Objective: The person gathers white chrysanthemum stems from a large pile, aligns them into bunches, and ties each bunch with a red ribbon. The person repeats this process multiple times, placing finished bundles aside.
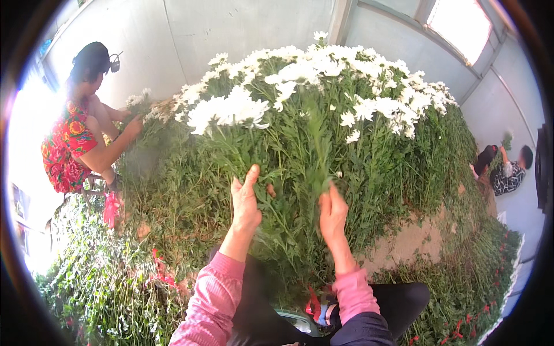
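Observation:
My left hand (246, 203) is closed around the stems of a bunch of white chrysanthemums (228, 111). Its thumb points up, and the blooms stand upright above the hand. To its right, my right hand (333, 212) pinches a green chrysanthemum stem (316, 147), smeared by motion, with its leafy length rising above the fingers. The flower head of that stem cannot be made out. Right behind both hands rises a large heap of white chrysanthemums (398, 109), with blooms at the top and long leafy stems below.
Cut stems and leaves (109, 282) lie thick at the lower left, with red ties (164, 271) among them. More tied greenery (461, 305) lies lower right. A person in a red floral top (72, 144) handles flowers at left; other people (508, 173) are far right. Pale walls (127, 46) stand behind.

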Action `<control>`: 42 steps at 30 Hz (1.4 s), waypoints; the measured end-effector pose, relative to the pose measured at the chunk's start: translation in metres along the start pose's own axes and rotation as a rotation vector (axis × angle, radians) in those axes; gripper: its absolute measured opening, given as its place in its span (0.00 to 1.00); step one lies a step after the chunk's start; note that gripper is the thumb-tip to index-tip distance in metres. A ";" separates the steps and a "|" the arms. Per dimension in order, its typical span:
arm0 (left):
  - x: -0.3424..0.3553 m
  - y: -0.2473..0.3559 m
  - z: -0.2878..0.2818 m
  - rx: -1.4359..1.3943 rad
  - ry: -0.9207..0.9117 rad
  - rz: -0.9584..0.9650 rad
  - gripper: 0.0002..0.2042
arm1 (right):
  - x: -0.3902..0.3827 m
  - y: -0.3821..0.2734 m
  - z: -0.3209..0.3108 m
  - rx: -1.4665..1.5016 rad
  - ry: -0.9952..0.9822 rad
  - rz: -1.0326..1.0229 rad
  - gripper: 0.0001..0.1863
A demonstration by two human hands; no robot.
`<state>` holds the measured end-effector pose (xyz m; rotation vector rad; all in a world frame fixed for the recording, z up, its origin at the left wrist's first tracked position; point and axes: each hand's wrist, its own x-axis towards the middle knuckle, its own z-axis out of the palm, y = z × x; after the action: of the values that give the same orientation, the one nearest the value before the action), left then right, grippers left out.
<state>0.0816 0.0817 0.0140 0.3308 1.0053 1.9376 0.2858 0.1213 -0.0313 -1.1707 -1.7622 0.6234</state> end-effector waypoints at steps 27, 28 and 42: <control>-0.124 0.247 0.126 0.411 -0.533 0.556 0.21 | -0.109 0.116 -0.056 -0.284 -0.852 0.713 0.34; -0.153 0.267 0.155 0.536 -0.452 0.643 0.16 | -0.086 0.062 -0.076 -0.066 -0.486 0.752 0.33; -0.246 0.025 0.035 1.514 -1.252 -0.132 0.36 | -0.153 -0.038 -0.286 0.757 -0.028 -0.092 0.40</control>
<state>0.2240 -0.1070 0.0936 1.8898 1.2422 0.1933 0.5429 -0.0523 0.0695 -0.5519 -1.3847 1.1235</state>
